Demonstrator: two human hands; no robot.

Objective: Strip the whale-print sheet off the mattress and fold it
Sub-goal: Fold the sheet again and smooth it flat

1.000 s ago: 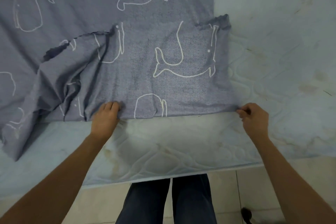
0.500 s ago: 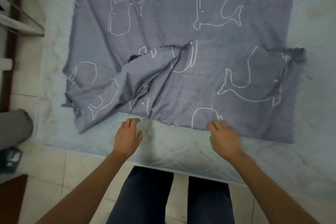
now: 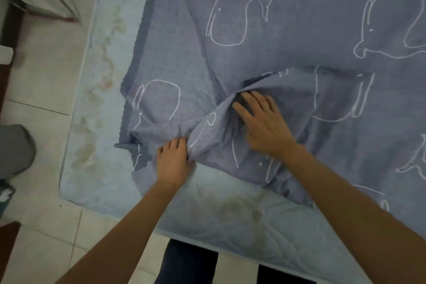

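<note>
So here's where we're at: the whale-print sheet (image 3: 288,30) is spread over most of the mattress (image 3: 103,76), with its near left part all bunched up into a ridge right in front of us. Our left hand (image 3: 174,163) sits at the sheet's near edge, fingers curled and thumb tucked in, holding a wad of that ridge. The loose corner of the fabric trails off just to the left of it. Our right hand (image 3: 262,122) is a bit farther in and to the right, lying on top of the crumpled cloth with fingers straight and spread, the fingertips (image 3: 249,97) poking at the dark mouth of a fold. It's pressing, not gripping anything. The ridge runs between the two hands, so they're near each other but not touching. Past the right hand the sheet lies pretty flat toward the far side. A strip of bare, stained mattress shows along the left and near sides, and there's tiled floor (image 3: 46,76) beyond it.
</note>
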